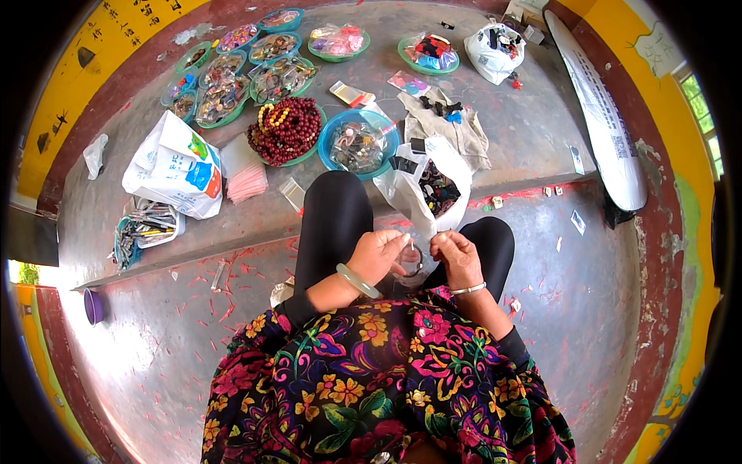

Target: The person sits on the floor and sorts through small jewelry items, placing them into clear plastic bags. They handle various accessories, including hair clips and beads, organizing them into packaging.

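Observation:
Between my knees, my left hand (pixel 377 257) is closed in a pinch, a pale green bangle on its wrist. Just beside it my right hand (pixel 457 259) pinches too, thumb against fingers, with a thin silvery bracelet on that wrist. A thin dark, shiny loop (pixel 418 263), like a bracelet, hangs between the two hands, with something clear like plastic around it. My left fingertips meet its upper part; what the right fingertips hold is too small to make out. Right beyond my hands stands an open white bag (pixel 410 203) full of small dark items.
Basins of packaged trinkets cover the raised floor, with a heap of dark red bead strings (pixel 284 143) and a blue basin (pixel 325 147). A white plastic bag (pixel 174 166) and a tray of pens (pixel 154 224) lie left. A step edge (pixel 255 232) crosses before me.

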`<action>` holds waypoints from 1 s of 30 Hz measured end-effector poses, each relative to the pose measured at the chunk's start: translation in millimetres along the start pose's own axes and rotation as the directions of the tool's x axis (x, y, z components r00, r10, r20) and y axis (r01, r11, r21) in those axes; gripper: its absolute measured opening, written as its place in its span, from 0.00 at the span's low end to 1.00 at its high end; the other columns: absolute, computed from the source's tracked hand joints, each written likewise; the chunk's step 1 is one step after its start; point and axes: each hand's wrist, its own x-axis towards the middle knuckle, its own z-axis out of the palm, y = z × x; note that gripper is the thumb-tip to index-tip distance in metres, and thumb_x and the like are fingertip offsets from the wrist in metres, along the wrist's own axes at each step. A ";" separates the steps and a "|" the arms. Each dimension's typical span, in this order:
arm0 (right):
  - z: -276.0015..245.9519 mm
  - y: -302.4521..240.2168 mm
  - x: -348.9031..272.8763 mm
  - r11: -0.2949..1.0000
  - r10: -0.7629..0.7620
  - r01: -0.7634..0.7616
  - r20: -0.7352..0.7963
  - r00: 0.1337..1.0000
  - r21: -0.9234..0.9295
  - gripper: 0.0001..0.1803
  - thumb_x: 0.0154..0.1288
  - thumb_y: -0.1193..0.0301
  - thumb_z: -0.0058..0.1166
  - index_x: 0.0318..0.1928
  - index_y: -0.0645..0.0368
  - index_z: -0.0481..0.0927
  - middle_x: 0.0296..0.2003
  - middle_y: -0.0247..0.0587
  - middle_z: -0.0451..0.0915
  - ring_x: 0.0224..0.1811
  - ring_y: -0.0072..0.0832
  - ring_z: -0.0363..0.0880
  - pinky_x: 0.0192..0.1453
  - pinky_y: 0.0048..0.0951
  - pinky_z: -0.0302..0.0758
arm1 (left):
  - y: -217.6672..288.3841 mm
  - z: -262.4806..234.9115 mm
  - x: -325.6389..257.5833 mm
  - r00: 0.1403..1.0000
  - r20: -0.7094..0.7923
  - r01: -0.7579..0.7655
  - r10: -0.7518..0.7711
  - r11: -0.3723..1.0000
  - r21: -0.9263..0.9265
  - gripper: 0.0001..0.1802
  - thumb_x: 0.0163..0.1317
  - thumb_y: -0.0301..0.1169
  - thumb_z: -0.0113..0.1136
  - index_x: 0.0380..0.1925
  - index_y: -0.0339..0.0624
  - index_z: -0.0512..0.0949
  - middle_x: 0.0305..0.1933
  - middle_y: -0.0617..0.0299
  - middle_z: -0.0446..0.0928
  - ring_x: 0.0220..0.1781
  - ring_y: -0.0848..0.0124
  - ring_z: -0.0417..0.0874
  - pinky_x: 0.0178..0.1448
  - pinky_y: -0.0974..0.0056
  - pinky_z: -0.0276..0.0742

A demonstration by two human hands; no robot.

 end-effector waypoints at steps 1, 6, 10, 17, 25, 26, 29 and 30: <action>1.4 0.8 -0.6 0.999 0.001 0.000 0.043 0.999 -0.032 0.08 0.57 0.70 0.56 0.27 0.62 0.77 0.20 0.28 0.73 0.24 0.15 0.67 0.31 0.18 0.63 | 1.6 0.4 -0.1 1.000 0.001 0.006 -0.006 0.999 0.039 0.16 0.64 0.35 0.46 0.37 0.31 0.74 0.31 0.60 0.77 0.31 0.75 0.80 0.24 0.74 0.76; 6.0 -0.5 -2.6 0.997 -0.032 0.039 0.106 0.994 -0.065 0.03 0.56 0.76 0.56 0.27 0.62 0.78 0.22 0.26 0.74 0.25 0.13 0.67 0.31 0.16 0.64 | 2.1 1.8 -0.6 1.000 0.008 0.004 -0.004 0.998 0.057 0.15 0.63 0.36 0.48 0.36 0.32 0.75 0.29 0.61 0.78 0.24 0.78 0.78 0.20 0.76 0.72; 5.1 0.2 -3.0 0.997 -0.035 0.042 0.105 0.994 -0.064 0.04 0.56 0.76 0.55 0.26 0.63 0.78 0.21 0.26 0.74 0.25 0.13 0.66 0.31 0.16 0.64 | -2.0 -0.3 1.9 0.999 0.035 0.020 -0.021 0.999 0.025 0.13 0.60 0.35 0.53 0.34 0.34 0.76 0.28 0.62 0.78 0.19 0.82 0.73 0.17 0.78 0.66; 7.9 -2.9 -6.8 0.997 -0.029 0.036 0.113 0.993 -0.065 0.05 0.56 0.76 0.55 0.25 0.63 0.77 0.21 0.27 0.73 0.25 0.13 0.65 0.31 0.16 0.62 | -1.1 -1.7 1.7 0.988 0.100 0.120 -0.117 0.992 -0.025 0.08 0.55 0.30 0.58 0.31 0.36 0.78 0.26 0.64 0.79 0.15 0.85 0.66 0.15 0.79 0.57; 8.2 0.0 -10.3 0.998 -0.041 0.045 0.080 0.996 -0.051 0.07 0.57 0.73 0.54 0.25 0.63 0.76 0.21 0.28 0.73 0.25 0.14 0.65 0.32 0.17 0.63 | 5.9 -2.6 -1.5 0.971 0.181 0.172 -0.155 0.982 -0.082 0.09 0.55 0.26 0.56 0.35 0.34 0.77 0.29 0.61 0.79 0.18 0.85 0.70 0.16 0.79 0.59; 8.1 -0.2 -10.0 0.998 -0.035 0.040 0.078 0.996 -0.058 0.08 0.57 0.73 0.54 0.24 0.63 0.76 0.21 0.29 0.73 0.25 0.16 0.66 0.32 0.18 0.63 | 4.4 -3.8 -0.9 0.967 0.205 0.176 -0.149 0.977 -0.121 0.10 0.56 0.26 0.55 0.36 0.32 0.75 0.30 0.59 0.79 0.19 0.85 0.71 0.16 0.80 0.60; 6.1 0.3 -6.5 0.998 -0.043 0.045 0.055 0.998 -0.031 0.10 0.58 0.71 0.53 0.22 0.63 0.74 0.21 0.31 0.72 0.25 0.17 0.66 0.33 0.20 0.63 | -0.4 -8.5 0.6 0.965 0.234 0.174 -0.119 0.957 -0.234 0.11 0.57 0.26 0.55 0.38 0.30 0.73 0.33 0.57 0.79 0.23 0.82 0.75 0.17 0.80 0.62; 5.0 0.9 -5.2 0.999 -0.051 0.052 0.043 0.998 -0.015 0.10 0.59 0.71 0.53 0.22 0.62 0.74 0.20 0.31 0.72 0.25 0.18 0.66 0.32 0.20 0.63 | -1.0 -9.2 1.0 0.966 0.237 0.171 -0.107 0.948 -0.270 0.12 0.57 0.27 0.54 0.39 0.30 0.73 0.34 0.57 0.79 0.25 0.81 0.77 0.17 0.81 0.63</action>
